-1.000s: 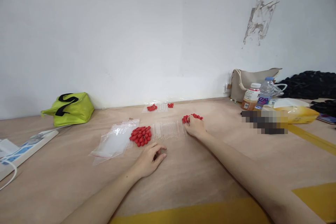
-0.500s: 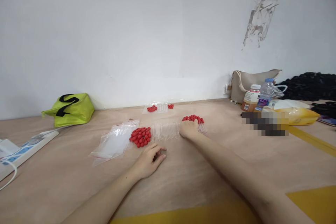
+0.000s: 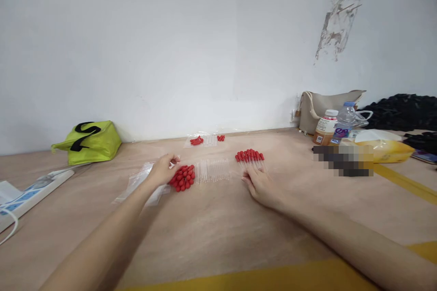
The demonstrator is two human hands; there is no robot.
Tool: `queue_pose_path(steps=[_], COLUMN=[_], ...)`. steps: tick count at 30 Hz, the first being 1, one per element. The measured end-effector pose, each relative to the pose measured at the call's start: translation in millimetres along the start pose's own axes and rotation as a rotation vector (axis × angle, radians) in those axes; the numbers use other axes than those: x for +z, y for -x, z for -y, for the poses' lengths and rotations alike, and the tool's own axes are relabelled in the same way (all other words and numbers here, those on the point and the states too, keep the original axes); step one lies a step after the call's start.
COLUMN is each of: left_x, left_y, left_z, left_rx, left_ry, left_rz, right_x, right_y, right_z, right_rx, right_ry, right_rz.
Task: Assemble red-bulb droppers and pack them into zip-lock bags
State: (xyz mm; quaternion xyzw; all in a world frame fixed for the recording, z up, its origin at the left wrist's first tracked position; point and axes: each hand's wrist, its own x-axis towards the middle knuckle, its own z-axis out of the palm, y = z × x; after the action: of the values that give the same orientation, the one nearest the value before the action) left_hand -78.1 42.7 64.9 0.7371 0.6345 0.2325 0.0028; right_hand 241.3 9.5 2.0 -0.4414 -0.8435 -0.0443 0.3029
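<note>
My left hand (image 3: pixel 163 172) hovers over the clear zip bags (image 3: pixel 134 184), at the left edge of a pile of red rubber bulbs (image 3: pixel 184 178). Its fingers are loosely bent and apart, with nothing visible in them. Several thin clear tubes (image 3: pixel 212 170) lie side by side in a row to the right of the pile. Further right is a row of droppers (image 3: pixel 250 156), red bulbs on clear tubes, bulbs pointing away from me. My right hand (image 3: pixel 262 188) rests at their lower ends, fingers partly stretched and touching the tubes; the hand covers some tube ends.
Near the wall lie small bags with red-bulbed pieces (image 3: pixel 197 141). A lime-green bag (image 3: pixel 94 142) and a white power strip (image 3: pixel 37 198) are at the left. Bottles (image 3: pixel 327 128), a beige bag (image 3: pixel 329 104) and a yellow tissue pack (image 3: pixel 389 151) stand at the right.
My left hand has moved left and away from me, from in front of the bulbs to over the zip bags. My right hand has drawn back toward me, uncovering the droppers' red bulbs.
</note>
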Motion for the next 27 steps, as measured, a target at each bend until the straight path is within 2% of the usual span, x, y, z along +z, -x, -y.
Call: queue_pose_path(steps=[3, 7, 14, 19, 23, 26, 27], left_x=[-4.3, 0.2, 4.7, 1.3, -6.3, 2.6, 9.6], left_y=[-25.8, -40.8, -42.6, -39.6, -26.0, -1.1, 9.5], left_z=[15.8, 16.6, 12.9, 13.1, 1.5, -17.9, -25.7], left_rx=[0.003, 0.039, 0.037, 0.014, 0.075, 0.147, 0.139], left_ry=[-0.018, -0.043, -0.099, -0.08, -0.005, 0.275, 0.403], left_rz=[0.137, 0.291, 0.36, 0.327, 0.189, 0.042, 0.057], right_x=[3.5, 7.6, 7.0, 8.0, 10.2, 10.4, 9.9], right_y=[11.1, 14.2, 13.4, 13.5, 12.8, 11.6, 11.2], right_z=[-3.0, -1.0, 5.2, 3.6, 0.2, -0.3, 0.6], right_rx=[-0.056, -0.067, -0.033, -0.018, -0.05, -0.069, -0.069], right_ry=[-0.099, -0.136, -0.194, -0.19, -0.15, -0.132, -0.133], right_rz=[-0.064, -0.123, -0.088, -0.098, -0.147, -0.153, -0.147])
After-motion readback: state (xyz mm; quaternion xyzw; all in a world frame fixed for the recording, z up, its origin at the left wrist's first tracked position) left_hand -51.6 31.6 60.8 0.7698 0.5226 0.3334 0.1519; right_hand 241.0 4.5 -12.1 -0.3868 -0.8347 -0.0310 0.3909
